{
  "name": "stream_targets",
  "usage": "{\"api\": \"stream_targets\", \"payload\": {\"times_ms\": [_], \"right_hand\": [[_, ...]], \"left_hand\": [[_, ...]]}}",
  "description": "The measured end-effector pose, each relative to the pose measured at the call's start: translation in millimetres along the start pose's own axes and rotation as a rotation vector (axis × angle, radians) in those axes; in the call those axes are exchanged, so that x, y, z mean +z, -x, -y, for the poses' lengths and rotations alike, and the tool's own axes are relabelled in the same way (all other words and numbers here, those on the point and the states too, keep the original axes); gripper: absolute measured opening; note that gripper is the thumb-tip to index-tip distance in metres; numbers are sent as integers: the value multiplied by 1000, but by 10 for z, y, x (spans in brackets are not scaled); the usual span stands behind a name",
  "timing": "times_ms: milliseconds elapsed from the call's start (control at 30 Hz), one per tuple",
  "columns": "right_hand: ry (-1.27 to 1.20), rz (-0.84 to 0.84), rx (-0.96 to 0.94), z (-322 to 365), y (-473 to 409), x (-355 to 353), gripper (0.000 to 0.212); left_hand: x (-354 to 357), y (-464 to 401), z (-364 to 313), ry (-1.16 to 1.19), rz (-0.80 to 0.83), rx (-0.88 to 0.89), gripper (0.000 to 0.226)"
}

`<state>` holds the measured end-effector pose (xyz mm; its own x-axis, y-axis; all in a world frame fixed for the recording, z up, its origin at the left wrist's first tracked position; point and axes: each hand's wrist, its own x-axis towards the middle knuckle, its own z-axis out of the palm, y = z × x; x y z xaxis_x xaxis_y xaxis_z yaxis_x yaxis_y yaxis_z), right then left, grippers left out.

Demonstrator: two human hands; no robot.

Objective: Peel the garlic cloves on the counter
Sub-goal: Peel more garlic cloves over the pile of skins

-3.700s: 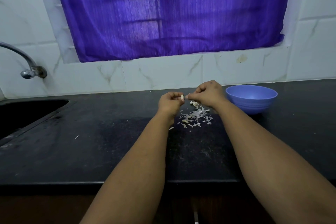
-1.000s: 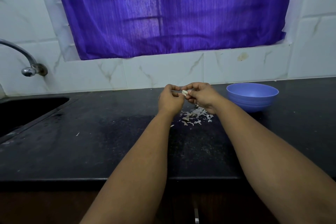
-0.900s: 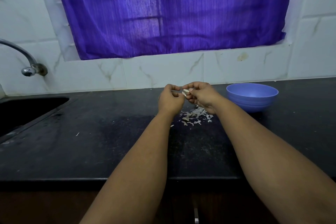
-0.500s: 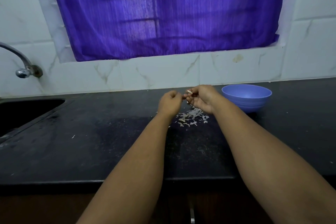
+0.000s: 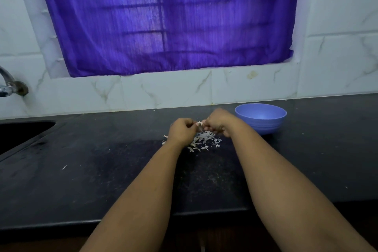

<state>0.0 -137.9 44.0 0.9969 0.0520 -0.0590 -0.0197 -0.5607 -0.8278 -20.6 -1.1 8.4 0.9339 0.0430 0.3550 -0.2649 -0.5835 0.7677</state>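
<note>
A small pale garlic clove [image 5: 199, 124] sits between my two hands, just above the black counter [image 5: 102, 170]. My left hand [image 5: 181, 131] has its fingers curled and pinches the clove from the left. My right hand [image 5: 217, 121] pinches it from the right with curled fingers. Below the hands lies a loose heap of white garlic skins [image 5: 202, 141]. Most of the clove is hidden by my fingertips.
A blue bowl [image 5: 260, 117] stands on the counter just right of my right hand. A sink basin [image 5: 20, 135] is sunk into the far left, with a metal tap [image 5: 10, 86] above it. A white tiled wall and a purple curtain close off the back.
Half a second ago my hands were slightly apart, the clove in the right hand alone. Now they have come together and both pinch it. The camera has shifted a little.
</note>
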Motion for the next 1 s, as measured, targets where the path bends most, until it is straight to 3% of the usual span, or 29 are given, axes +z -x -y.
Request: {"api": "stream_targets", "payload": {"times_ms": [67, 167, 300, 367, 500, 567, 767, 900, 1000], "right_hand": [[189, -50, -28, 31, -27, -30, 16], [275, -177, -92, 88, -85, -180, 20], [213, -599, -143, -41, -42, -618, 29], [210, -714, -159, -159, 31, -759, 31], [382, -694, -158, -270, 70, -741, 34], [485, -654, -126, -288, 46, -715, 34], [449, -706, -168, -311, 3, -714, 31], [375, -778, -302, -280, -56, -621, 37], [237, -725, -475, -189, -62, -433, 34]], "left_hand": [[27, -3, -14, 37, 67, 38, 14], [9, -4, -7, 86, 90, 62, 10], [-25, 16, 21, 106, 29, 52, 19], [-23, 34, 19, 115, 12, 50, 21], [2, 26, 23, 96, 5, 26, 7], [-33, 6, 36, 50, -25, 9, 13], [-224, -4, 82, 32, -137, -107, 12], [-290, 14, 94, -136, -24, -100, 9], [-310, 19, 108, -244, 102, -99, 6]]}}
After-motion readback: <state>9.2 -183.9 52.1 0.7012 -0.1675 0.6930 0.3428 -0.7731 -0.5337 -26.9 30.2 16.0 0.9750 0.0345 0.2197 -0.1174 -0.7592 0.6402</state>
